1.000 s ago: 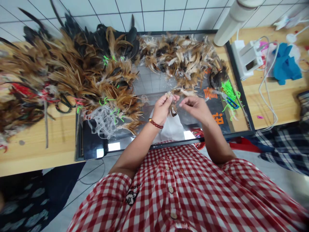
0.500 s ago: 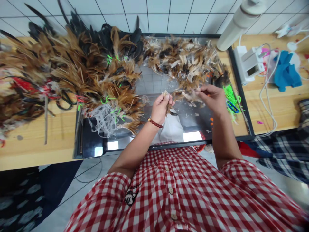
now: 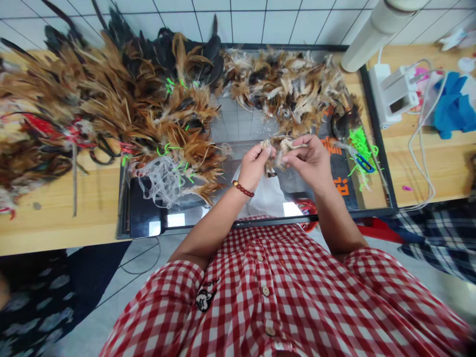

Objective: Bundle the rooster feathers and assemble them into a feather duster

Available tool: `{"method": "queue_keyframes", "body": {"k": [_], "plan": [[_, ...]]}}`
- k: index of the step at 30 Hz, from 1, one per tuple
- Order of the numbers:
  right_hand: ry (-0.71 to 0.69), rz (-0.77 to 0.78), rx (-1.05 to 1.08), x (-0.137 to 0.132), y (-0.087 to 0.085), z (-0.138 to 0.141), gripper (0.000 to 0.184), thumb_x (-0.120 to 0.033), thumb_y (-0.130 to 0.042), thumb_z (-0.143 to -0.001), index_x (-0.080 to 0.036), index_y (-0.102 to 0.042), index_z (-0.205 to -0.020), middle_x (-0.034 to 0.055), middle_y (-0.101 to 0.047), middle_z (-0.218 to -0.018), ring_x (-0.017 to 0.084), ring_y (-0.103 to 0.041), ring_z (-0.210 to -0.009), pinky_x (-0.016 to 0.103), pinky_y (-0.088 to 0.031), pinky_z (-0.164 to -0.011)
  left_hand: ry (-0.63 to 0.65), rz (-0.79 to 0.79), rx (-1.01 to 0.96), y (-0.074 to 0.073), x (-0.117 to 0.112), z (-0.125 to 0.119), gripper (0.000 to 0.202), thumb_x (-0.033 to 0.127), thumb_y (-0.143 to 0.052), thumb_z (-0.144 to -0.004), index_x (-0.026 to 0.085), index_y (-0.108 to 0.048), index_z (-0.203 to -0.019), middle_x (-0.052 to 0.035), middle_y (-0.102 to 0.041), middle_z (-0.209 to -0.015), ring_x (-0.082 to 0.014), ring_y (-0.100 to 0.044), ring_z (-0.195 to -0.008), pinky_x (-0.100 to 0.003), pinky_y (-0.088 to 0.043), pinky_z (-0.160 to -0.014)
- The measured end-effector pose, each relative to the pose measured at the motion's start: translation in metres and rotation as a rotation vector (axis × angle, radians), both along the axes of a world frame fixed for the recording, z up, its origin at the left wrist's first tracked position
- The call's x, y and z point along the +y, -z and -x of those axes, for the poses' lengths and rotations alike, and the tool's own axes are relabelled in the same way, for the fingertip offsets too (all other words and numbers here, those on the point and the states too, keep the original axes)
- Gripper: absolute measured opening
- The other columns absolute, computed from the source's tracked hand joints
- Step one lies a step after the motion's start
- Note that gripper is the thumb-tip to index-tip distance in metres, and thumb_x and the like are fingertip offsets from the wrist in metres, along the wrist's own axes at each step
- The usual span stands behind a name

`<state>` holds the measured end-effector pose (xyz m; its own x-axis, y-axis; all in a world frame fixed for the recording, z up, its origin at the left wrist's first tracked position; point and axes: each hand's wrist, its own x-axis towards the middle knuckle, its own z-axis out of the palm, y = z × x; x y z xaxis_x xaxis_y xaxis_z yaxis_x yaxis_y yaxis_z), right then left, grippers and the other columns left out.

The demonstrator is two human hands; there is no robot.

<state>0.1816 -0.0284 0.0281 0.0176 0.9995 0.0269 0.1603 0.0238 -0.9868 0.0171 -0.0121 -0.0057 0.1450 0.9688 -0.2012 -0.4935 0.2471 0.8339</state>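
While pinched in separate hands [image 3: 254, 164], left feather bunch [image 3: 268, 168], tips toward the checked shirt [image 3: 238, 292]; right pale tuft [image 3: 287, 145], axis unclear.

Tiled wall [image 3: 247, 28], seemingly marbled floor [image 3: 111, 297]

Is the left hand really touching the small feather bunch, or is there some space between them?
Touching. The head view shows the left hand pinching the small feather bunch, with parts of it showing above and below the grip.
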Motion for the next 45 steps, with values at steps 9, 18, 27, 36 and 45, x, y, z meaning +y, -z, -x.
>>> {"method": "queue_keyframes", "body": {"k": [9, 18, 27, 36, 45], "plan": [[-0.105, 0.016, -0.008, 0.001, -0.001, 0.02, 0.047, -0.043, -0.09, -0.071, -0.028, -0.049, -0.089, -0.0064, -0.066, -0.067, 0.013, -0.057, -0.054, 0.028, -0.044, -0.052, 0.138, 0.026, -0.076, 0.001, -0.002, -0.001, 0.032, 0.046, -0.089, -0.076, 0.019, -0.075, -0.082, 0.0009, -0.074, -0.081, -0.0101, -0.066, -0.073, -0.024, -0.055, -0.074], [-0.062, 0.095, -0.268, 0.007, 0.001, -0.034, 0.026, -0.031, -0.079, -0.077, -0.022, -0.063, -0.095, 0.0, -0.071, -0.074, 0.014, -0.063, -0.064, 0.028, -0.046, -0.062, -0.192, 0.03, -0.101, -0.006, 0.01, 0.011, 0.024, 0.042, -0.075, -0.093, 0.02, -0.069, -0.085, -0.0021, -0.074, -0.092, -0.0148, -0.073, -0.099, -0.029, -0.057, -0.091], [0.143, 0.105, -0.821, 0.001, -0.014, -0.038, 0.024, -0.041, -0.071, -0.083, -0.018, -0.078, -0.081, 0.0042, -0.07, -0.068, 0.017, -0.061, -0.064, 0.03, -0.043, -0.064, -0.204, 0.111, -0.134, -0.01, 0.011, 0.008, 0.019, 0.039, -0.071, -0.096, 0.021, -0.068, -0.089, 0.0063, -0.053, -0.063, -0.0058, -0.057, -0.059, -0.021, -0.055, -0.069], [0.073, -0.023, -0.787, 0.001, 0.003, -0.003, 0.023, -0.034, -0.059, -0.088, -0.02, -0.068, -0.071, 0.0056, -0.068, -0.071, 0.018, -0.06, -0.068, 0.031, -0.043, -0.066, -0.084, 0.19, -0.051, -0.012, 0.005, 0.002, 0.025, 0.032, -0.075, -0.093, 0.018, -0.063, -0.075, 0.0056, -0.058, -0.063, -0.0061, -0.061, -0.06, -0.021, -0.054, -0.069], [-0.26, -0.4, -0.636, -0.01, -0.009, 0.009, 0.021, -0.032, -0.054, -0.096, -0.022, -0.059, -0.077, 0.0032, -0.062, -0.075, 0.017, -0.057, -0.071, 0.03, -0.042, -0.069, 0.028, 0.19, 0.016, -0.007, -0.002, -0.006, 0.026, 0.03, -0.081, -0.088, 0.016, -0.065, -0.072, 0.005, -0.061, -0.062, -0.0058, -0.055, -0.055, -0.02, -0.047, -0.062]]}}
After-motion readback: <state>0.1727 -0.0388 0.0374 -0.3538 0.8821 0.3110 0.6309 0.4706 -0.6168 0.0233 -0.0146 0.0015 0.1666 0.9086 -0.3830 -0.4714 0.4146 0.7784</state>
